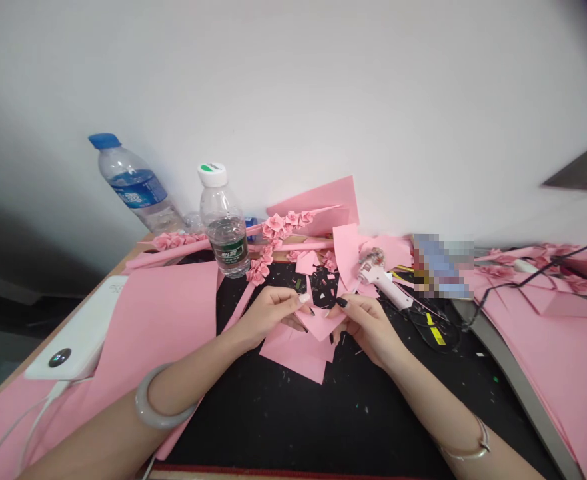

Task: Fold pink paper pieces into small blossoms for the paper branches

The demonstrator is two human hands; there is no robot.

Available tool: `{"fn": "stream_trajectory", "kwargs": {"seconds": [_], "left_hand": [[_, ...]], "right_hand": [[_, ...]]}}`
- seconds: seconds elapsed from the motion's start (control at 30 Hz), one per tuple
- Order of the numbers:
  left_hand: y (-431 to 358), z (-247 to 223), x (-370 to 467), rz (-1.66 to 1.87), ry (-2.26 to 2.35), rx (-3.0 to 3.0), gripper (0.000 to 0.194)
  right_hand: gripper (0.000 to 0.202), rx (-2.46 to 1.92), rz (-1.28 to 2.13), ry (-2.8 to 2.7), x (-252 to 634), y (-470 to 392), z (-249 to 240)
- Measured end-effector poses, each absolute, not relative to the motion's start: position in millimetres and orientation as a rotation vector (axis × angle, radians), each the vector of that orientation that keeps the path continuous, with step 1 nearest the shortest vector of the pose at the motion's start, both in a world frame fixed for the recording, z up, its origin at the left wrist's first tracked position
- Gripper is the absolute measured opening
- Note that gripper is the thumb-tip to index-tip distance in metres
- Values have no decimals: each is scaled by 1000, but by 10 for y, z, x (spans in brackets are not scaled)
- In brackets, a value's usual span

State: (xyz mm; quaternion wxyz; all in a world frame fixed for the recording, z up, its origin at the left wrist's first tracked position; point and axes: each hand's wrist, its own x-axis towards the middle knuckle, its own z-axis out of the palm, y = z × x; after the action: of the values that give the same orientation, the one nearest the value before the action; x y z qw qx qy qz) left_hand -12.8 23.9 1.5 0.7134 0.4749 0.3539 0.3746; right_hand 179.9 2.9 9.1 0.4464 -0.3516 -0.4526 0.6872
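Observation:
Between my two hands is a small piece of pink paper (322, 325), pinched at its upper corners. My left hand (274, 312) grips its left side between thumb and fingers. On the right side, my right hand (366, 325) pinches it with the thumb on top. Beneath it, pink paper squares (296, 357) lie on the black mat (253, 413). A white glue gun (386, 283) rests just beyond my right hand. Folded pink paper flowers (273, 227) on rolled paper stems lie behind my hands.
A water bottle with a white cap (224, 230) stands behind my left hand; a blue-capped bottle (133, 183) leans by the wall. At left are a white power bank (80, 333) with a cable and a large pink sheet (160, 327). More pink sheets (563, 353) lie right, near a black cord (493, 287).

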Motion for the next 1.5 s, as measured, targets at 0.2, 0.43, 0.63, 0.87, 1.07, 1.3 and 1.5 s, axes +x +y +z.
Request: {"fn": "stream_trajectory", "kwargs": {"seconds": [0.2,0.43,0.63,0.87,1.07,1.3,1.5], "left_hand": [[246,15,-143,799,730,1058,29],[251,-3,-139,805,667,958,29],[236,43,-128,831,672,1078,18],[215,13,-130,814,838,1424,47],[193,35,-112,832,942,1682,31],[182,1,-90,868,1168,1956,19],[129,31,-78,902,1141,1968,14]], "right_hand": [[31,-969,1647,-1022,1793,21,88],[37,-937,1716,-924,1788,28,116],[33,-879,1691,-851,1829,63,121],[35,-956,1707,-826,1840,79,107],[30,-966,1737,-935,1841,70,109],[41,-1083,1636,-1157,1757,29,163],[31,-1043,1762,-1444,1758,26,101]]}}
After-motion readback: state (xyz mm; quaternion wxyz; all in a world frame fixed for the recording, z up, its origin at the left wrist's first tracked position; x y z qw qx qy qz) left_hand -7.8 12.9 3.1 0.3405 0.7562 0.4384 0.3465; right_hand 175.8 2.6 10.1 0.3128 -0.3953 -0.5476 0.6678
